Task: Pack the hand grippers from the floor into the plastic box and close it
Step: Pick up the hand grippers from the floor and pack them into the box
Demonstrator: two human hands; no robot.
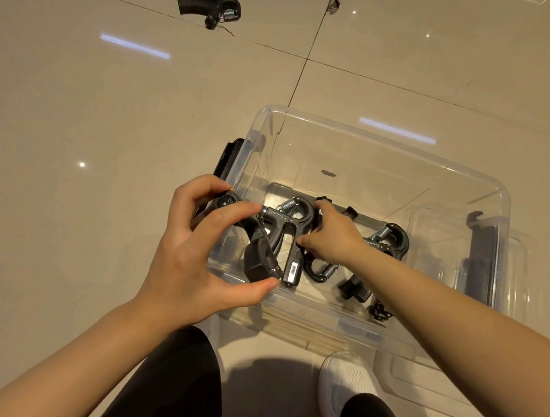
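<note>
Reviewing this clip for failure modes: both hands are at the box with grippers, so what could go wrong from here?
1. The left hand holds a hand gripper over the plastic box rim; it may catch there.
2. The right hand reaches among packed grippers; springs could pinch fingers.
3. A gripper on the floor and others at the frame's top edge could get left out.

Glossy beige tiled floor [110, 113] mirrors lights; the clear smooth plastic box [387, 144] holds matt black plastic hand grippers [285, 222] with shiny metal coil springs [287, 205].
</note>
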